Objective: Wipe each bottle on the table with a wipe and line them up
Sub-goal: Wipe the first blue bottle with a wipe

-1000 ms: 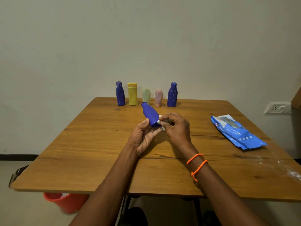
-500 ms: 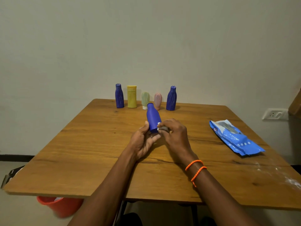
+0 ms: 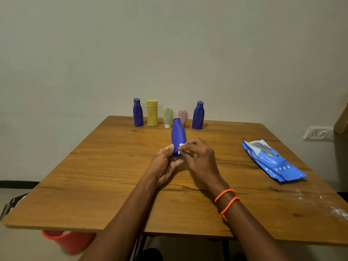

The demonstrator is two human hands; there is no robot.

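Bottles in row at far edge of table (image 3: 94, 176): dark blue bottle (image 3: 138, 115), yellow bottle (image 3: 152, 113), green tube (image 3: 167, 117), pink tube (image 3: 182, 115), second dark blue bottle (image 3: 198, 115). Nearer than row, left hand (image 3: 165, 162) curled round base of plain blue bottle (image 3: 178, 137), held upright. Right hand (image 3: 199, 157) pinches white wipe (image 3: 181, 148) against it. Step: wiping. Next, likely: set bottle into row. Wipe pack (image 3: 273, 161) right of row.

Plain blue bottle (image 3: 178, 136) is upright mid-bench with a small white wipe (image 3: 182, 149) against its lower side. Five more bottles (image 3: 168, 117) stand lined up along the far edge.
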